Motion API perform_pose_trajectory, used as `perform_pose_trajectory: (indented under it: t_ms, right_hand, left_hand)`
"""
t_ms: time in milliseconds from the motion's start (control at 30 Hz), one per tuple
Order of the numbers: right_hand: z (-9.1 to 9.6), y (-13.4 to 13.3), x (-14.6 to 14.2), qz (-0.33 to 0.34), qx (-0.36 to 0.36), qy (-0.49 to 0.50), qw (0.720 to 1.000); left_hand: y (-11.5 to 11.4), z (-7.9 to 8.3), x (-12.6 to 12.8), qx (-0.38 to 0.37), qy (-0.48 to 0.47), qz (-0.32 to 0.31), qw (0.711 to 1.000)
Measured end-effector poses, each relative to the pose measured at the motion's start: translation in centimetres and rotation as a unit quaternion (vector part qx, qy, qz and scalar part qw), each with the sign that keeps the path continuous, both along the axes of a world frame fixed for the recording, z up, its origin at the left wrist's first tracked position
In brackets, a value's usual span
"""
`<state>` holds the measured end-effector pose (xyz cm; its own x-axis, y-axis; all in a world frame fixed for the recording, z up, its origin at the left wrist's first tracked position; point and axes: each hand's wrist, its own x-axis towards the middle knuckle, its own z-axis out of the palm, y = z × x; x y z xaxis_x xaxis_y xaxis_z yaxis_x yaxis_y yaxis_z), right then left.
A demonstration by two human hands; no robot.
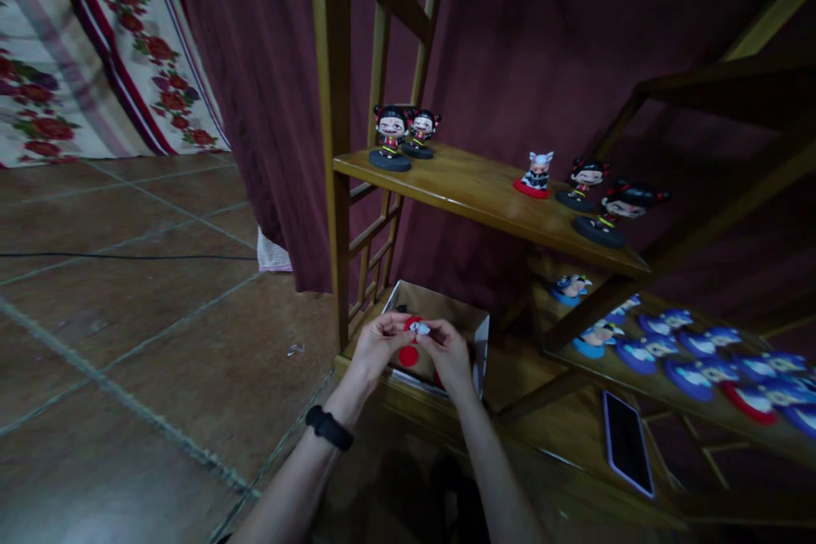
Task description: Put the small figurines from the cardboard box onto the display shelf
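Observation:
A small white figurine [419,327] with a red round base is held between the fingertips of both hands, over an open cardboard box [439,303]. My left hand [378,347], with a black band on its wrist, pinches it from the left. From the right, my right hand [450,351] grips the same figurine. Inside the box lies a red disc [409,355], just below the fingers. Other contents of the box are partly hidden by my hands.
The box stands on the low board of a wooden shelf [446,178]. Black-haired figurines [391,136] and a white-haired figurine [536,173] stand on the middle board. Several blue-based figurines [647,348] fill the right board, above a phone [628,442]. A curtain [255,102] hangs at left.

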<state>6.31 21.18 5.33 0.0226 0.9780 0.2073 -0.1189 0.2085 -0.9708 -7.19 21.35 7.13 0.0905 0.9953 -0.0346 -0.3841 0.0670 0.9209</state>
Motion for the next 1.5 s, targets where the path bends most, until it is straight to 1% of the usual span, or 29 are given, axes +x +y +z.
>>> perform_pose_trajectory:
  t_ms: [67, 167, 233, 300, 400, 500, 700, 1033, 1167, 1300, 1400, 1500]
  right_hand:
    - [-0.3, 0.1, -0.1, 0.009, -0.043, 0.028, 0.999]
    - [-0.5, 0.0, -0.1, 0.019, -0.090, 0.076, 0.993]
    - [-0.5, -0.1, -0.1, 0.020, -0.111, 0.103, 0.988]
    - [-0.4, -0.2, -0.1, 0.021, -0.124, 0.117, 0.985]
    - [-0.4, -0.2, -0.2, 0.021, -0.129, 0.120, 0.984]
    - [-0.6, -0.2, -0.2, 0.022, -0.132, 0.123, 0.983]
    - [-1.1, -0.4, -0.5, 0.026, -0.143, 0.156, 0.977]
    - [-1.5, -0.2, -0.6, 0.027, -0.172, 0.178, 0.968]
    - [-0.9, -0.2, -0.6, 0.006, -0.179, 0.196, 0.964]
    - [-0.4, -0.4, -0.2, 0.022, -0.178, 0.211, 0.961]
    - [-0.4, -0.4, 0.2, 0.030, -0.173, 0.199, 0.964]
    - [-0.7, -0.2, 0.3, 0.025, -0.170, 0.186, 0.967]
  left_hand:
    - [-0.2, 0.0, 0.2, -0.027, -0.015, 0.004, 1.000]
    - [-0.3, 0.1, 0.1, -0.056, -0.035, -0.022, 0.998]
    - [-0.2, 0.0, -0.1, -0.069, -0.046, -0.035, 0.996]
    - [-0.1, -0.2, -0.2, -0.080, -0.050, -0.028, 0.995]
    - [0.2, -0.7, -0.2, -0.093, -0.046, -0.011, 0.995]
    - [0.3, -1.1, 0.1, -0.113, -0.050, -0.006, 0.992]
    - [0.2, -1.2, 0.4, -0.170, -0.073, 0.005, 0.983]
    - [0.4, -2.0, 0.5, -0.204, -0.092, 0.009, 0.975]
    - [0.5, -1.7, 0.4, -0.210, -0.132, 0.006, 0.969]
    - [0.5, -1.2, 0.3, -0.204, -0.155, 0.002, 0.967]
    - [0.4, -1.1, 0.3, -0.190, -0.150, -0.008, 0.970]
    - [0.4, -1.4, 0.5, -0.183, -0.149, -0.016, 0.972]
